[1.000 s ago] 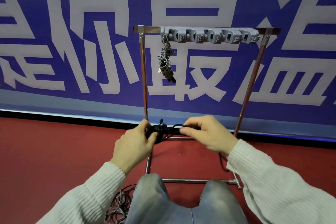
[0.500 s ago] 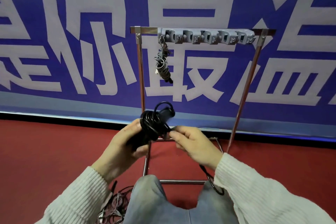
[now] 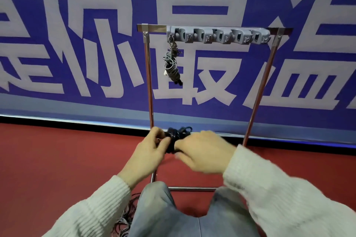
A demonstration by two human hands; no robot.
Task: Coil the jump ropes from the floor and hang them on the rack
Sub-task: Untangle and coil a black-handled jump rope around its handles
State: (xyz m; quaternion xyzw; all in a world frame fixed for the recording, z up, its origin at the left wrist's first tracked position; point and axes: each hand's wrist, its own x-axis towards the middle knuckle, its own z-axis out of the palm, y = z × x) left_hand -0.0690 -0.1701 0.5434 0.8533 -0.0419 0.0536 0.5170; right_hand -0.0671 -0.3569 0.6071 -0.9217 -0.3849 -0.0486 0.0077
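Left hand (image 3: 149, 153): fingers curled, gripping black rope bundle (image 3: 174, 136) at its left side.
Right hand (image 3: 204, 152): blurred, knuckles up, fingers bent onto bundle's right side.
Bundle: glossy cord, lumpy coil, between both hands, before rack; axis unclear.
Rack (image 3: 149, 75): shiny metal tubes, grey plastic hook strip (image 3: 217, 35).
Hung grey rope (image 3: 172, 61): twisted coil, long axis vertical, leftmost hook.
Floor (image 3: 67, 159): red carpet; loose cords (image 3: 125, 219) beside left knee.

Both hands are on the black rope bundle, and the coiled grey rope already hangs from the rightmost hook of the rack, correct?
Not quite. In the head view the grey rope hangs from the leftmost hook of the rack. Both hands, left and right, do hold the black rope bundle.
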